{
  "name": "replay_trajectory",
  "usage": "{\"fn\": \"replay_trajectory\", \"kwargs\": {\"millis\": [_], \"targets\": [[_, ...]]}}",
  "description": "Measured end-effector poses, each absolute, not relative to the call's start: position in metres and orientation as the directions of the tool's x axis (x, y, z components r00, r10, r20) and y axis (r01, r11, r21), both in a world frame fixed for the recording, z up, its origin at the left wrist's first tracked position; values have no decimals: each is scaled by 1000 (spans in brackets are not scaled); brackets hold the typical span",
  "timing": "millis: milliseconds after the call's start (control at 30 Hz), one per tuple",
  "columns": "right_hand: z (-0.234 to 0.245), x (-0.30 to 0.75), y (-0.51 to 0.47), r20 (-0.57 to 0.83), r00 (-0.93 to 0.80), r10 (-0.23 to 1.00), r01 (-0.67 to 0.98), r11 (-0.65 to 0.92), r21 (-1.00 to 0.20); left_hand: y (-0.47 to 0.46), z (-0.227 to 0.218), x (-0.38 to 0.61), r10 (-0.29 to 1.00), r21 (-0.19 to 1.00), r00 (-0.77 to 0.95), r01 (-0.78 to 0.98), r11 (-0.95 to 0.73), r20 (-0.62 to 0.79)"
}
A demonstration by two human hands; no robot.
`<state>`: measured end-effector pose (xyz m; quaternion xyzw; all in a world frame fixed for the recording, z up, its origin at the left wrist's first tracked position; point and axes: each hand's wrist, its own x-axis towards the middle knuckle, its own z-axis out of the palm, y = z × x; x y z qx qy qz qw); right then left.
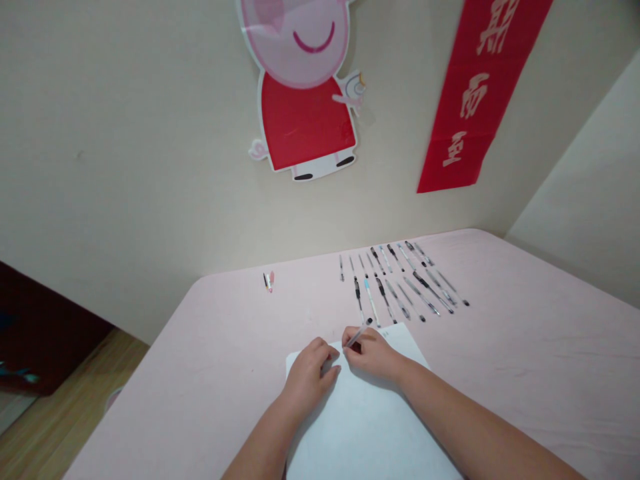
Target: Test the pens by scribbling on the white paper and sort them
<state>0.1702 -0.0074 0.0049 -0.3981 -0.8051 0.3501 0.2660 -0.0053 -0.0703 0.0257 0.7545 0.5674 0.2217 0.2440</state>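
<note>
A large white sheet of paper (370,420) lies in front of me, with small dark marks near its top right corner. Gripped in my right hand (373,353) is a clear pen (358,333) with a dark end, slanting up and to the right, its lower end near the paper's upper part. My left hand (310,370) rests on the paper's upper left, fingers bent and the thumb apart from them, with nothing visible in it. Beyond the paper, several pens (395,299) lie side by side in two slanting rows.
A pink-covered table (215,373) spreads around the paper and meets the wall at the back. At the back left lies a small group of short items (269,281). A pig cutout (310,120) and a red banner (470,100) hang on the wall. Wooden floor (70,407) shows at lower left.
</note>
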Motion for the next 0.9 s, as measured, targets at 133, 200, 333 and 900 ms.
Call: {"fn": "replay_trajectory", "kwargs": {"millis": [133,200,333,900], "targets": [[3,170,-7,152,-537,830,457,437,-775,-70,25,-5,965,616,258,752,-236,54],[3,170,-7,155,-537,829,454,439,-776,-70,25,-5,965,615,258,752,-237,56],[3,170,-7,159,-538,828,457,445,-770,-71,25,-6,963,616,263,749,-244,61],[5,168,-8,154,-531,833,486,449,-750,-70,21,-7,962,620,266,745,-246,61]]}}
